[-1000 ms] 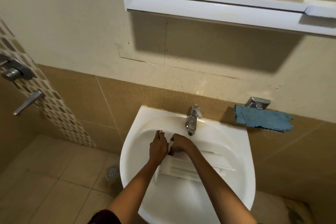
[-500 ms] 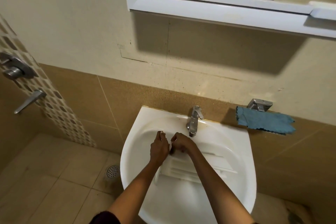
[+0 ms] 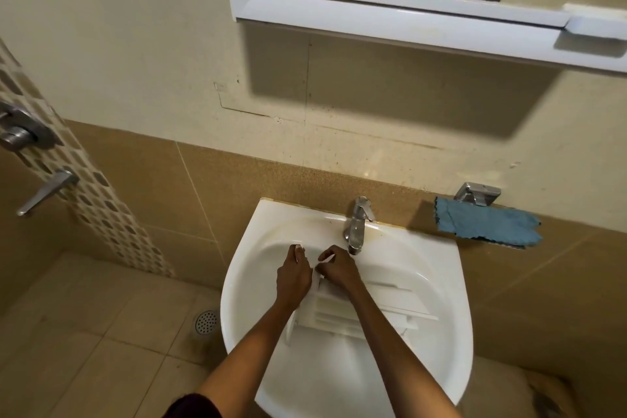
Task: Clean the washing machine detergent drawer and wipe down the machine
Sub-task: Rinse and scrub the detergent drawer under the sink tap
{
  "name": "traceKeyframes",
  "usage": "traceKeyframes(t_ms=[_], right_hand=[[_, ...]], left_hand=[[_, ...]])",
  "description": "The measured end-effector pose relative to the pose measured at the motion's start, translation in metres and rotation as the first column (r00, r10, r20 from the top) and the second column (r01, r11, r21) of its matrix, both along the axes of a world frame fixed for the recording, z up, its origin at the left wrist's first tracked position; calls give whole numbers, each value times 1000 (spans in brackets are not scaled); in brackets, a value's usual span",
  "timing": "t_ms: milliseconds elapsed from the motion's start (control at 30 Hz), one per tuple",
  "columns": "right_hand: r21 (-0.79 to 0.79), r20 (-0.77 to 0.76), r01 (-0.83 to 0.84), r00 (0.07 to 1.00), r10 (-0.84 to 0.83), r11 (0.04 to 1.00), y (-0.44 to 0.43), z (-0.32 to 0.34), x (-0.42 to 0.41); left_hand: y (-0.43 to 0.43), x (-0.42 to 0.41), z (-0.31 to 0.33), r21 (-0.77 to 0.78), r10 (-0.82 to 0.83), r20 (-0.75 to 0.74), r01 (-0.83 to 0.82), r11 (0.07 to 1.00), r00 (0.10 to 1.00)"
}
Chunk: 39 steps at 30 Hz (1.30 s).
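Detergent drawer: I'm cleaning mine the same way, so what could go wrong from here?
The detergent drawer lies across the curved basin of the sink, so it may slip while tugged. The right hand pinches a small white piece at the drawer's end; forcing it could snap it or drop it into the basin.

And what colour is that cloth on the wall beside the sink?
The cloth is blue with a darker edge. It shows best in the head view.

Left hand (image 3: 293, 278) and right hand (image 3: 339, 270) hide part of the detergent drawer (image 3: 356, 314).
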State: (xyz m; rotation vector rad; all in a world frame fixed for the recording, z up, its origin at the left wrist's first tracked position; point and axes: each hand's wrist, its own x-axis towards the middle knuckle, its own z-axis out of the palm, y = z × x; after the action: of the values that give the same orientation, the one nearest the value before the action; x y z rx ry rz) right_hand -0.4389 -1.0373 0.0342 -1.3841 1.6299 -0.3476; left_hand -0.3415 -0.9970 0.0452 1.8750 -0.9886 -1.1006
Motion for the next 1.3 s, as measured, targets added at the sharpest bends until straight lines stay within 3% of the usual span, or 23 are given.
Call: traceKeyframes(t_ms=[100,200,267,333,433,600,667,767,867,1300], right_hand=[[-156,-9,205,978,-209,966,7,-9,11],[-237,-100,215,965,-244,948,14,-11,20],[-197,-11,204,978,-210,959,12,-6,14],[-48,186,227,959,-214,973,8,3,-4],[276,437,353,782,-444,894,7,15,-45],[523,542,528,401,-739,669,-7,10,-78],[641,562,463,259,-785,612,-14,5,-72],[765,527,349,146,-837,542,-18,-4,-56],[789,512,332,108,-852,517,-22,-5,-42],[769,584,276,64,-809,577,-6,8,-62]], left_hand=[[0,0,0,-3,2,17,-2,1000,1000],[1,0,-2,-9,1,13,-1,1000,1000],[2,0,-1,-8,-10,15,10,1000,1000],[3,1,-1,-7,-22,19,23,1000,1000],[1,2,-2,-9,-34,26,34,999,999],[-1,1,-3,-11,-25,34,25,1000,999],[-1,2,-4,-7,-19,38,19,1000,999],[0,1,-3,-9,-17,39,17,1000,999],[1,0,-1,-14,-18,37,19,1000,999],[-3,3,-14,-35,-43,94,46,998,995]])
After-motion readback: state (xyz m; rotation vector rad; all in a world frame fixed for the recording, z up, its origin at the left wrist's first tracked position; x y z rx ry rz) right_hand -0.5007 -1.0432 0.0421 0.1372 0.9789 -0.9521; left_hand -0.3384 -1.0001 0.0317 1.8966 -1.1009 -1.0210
